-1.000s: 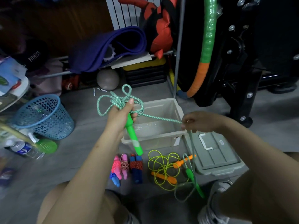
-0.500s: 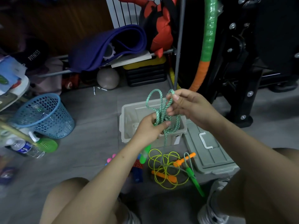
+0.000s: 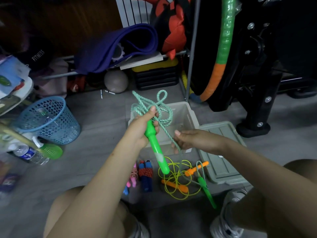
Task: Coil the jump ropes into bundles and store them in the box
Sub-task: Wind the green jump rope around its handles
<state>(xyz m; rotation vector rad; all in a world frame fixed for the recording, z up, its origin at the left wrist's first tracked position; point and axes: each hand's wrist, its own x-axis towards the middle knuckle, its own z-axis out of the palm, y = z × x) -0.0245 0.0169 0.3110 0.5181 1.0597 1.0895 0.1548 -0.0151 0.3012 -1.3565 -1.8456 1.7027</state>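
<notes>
My left hand (image 3: 140, 127) grips a green jump-rope handle (image 3: 157, 150) together with several loops of its teal-and-white rope (image 3: 151, 107), held above the open grey box (image 3: 190, 114). My right hand (image 3: 190, 140) holds the trailing strand of the same rope low beside the box's front wall. That strand runs down to the second green handle (image 3: 206, 193) lying on the floor. A loose yellow rope with orange handles (image 3: 175, 177) lies in front of the box. Left of it lie a coiled blue-handled rope (image 3: 145, 174) and a pink-handled bundle (image 3: 133, 176).
The box's grey lid (image 3: 221, 152) lies on the floor at its right. A blue mesh basket (image 3: 46, 121) and a water bottle (image 3: 29, 153) stand at left. A black equipment stand (image 3: 253, 83), a hoop and a cluttered rack close off the back. My knees frame the bottom.
My hands were together over the box laying a loop on the bundle. Now my right hand has dropped down along the rope, and my left hand has lifted the handle and loops leftward.
</notes>
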